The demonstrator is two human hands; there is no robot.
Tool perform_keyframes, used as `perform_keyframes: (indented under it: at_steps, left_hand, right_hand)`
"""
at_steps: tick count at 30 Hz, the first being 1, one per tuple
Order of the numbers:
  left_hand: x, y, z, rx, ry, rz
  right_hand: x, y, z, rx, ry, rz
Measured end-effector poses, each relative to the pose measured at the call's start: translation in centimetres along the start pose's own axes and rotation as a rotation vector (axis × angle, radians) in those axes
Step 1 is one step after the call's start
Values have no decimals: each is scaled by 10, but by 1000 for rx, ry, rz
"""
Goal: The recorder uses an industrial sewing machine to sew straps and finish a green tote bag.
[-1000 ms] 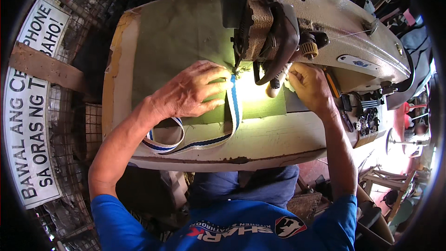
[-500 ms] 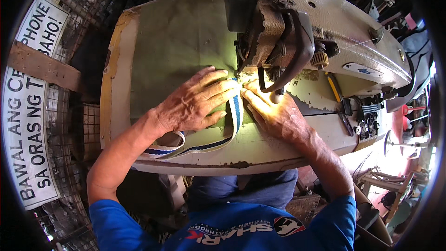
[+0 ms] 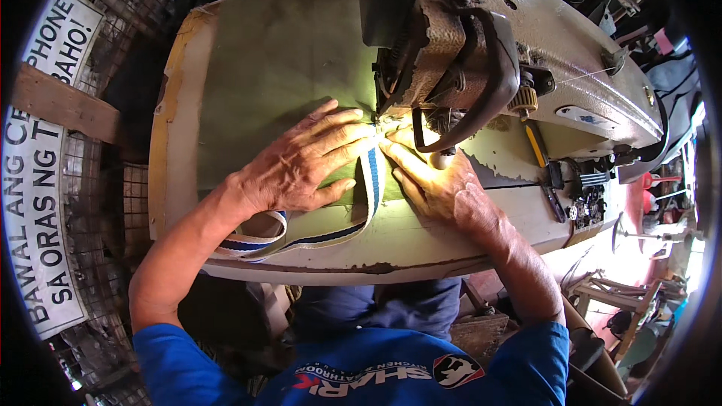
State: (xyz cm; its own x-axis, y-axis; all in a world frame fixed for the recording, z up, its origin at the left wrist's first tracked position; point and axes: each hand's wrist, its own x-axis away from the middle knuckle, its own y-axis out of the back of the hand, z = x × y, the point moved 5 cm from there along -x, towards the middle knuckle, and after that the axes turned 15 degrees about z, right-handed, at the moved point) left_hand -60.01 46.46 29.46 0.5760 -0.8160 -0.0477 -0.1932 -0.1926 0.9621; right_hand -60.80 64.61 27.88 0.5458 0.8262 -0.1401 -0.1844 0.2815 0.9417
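Note:
Under the lit head of a sewing machine [image 3: 519, 15] lies a blue-and-white striped strap [image 3: 373, 180] on a sheet of olive-green fabric [image 3: 278, 53]. My left hand [image 3: 297, 162] rests flat on the fabric left of the strap, fingers spread and fingertips close to the needle area. From the right, my right hand [image 3: 444, 188] lies with its fingers stretched toward the strap's upper end, touching the work beside it. Its thumb is partly hidden by the machine. The strap's loose length curves down and left, looping below my left wrist. The needle tip cannot be made out.
The pale worktable [image 3: 421, 248] has a chipped front edge. Right of the machine head lie a yellow-and-black tool [image 3: 538, 143] and a cluster of small metal parts [image 3: 590, 199]. A wire grille with a white sign [image 3: 45, 218] stands on the left.
The whole view has shifted slightly, with the scene a little further left. Both hands keep nearly the same places beside the strap at the needle area.

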Motion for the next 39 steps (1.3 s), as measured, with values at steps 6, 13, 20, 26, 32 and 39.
perform_keyframes:
  at_steps: [6, 13, 20, 26, 32, 39]
  left_hand:
    - [1, 0, 1, -1, 18, 61]
    - [-3, 5, 11, 73, -21, 68]
    - [-4, 5, 15, 51, -28, 54]
    - [-4, 3, 19, 59, -18, 84]
    - [-6, 0, 25, 72, 16, 84]
    - [-5, 0, 26, 65, 14, 94]
  right_hand:
    - [2, 2, -5, 15, 13, 29]
    - [2, -1, -21, 61, 14, 103]
    - [37, 38, -37, 176, -218, 175]
    - [143, 138, -30, 69, -463, -181]
    - [231, 279, -116, 432, -734, -469]
    - [274, 343, -349, 532, -702, 181]
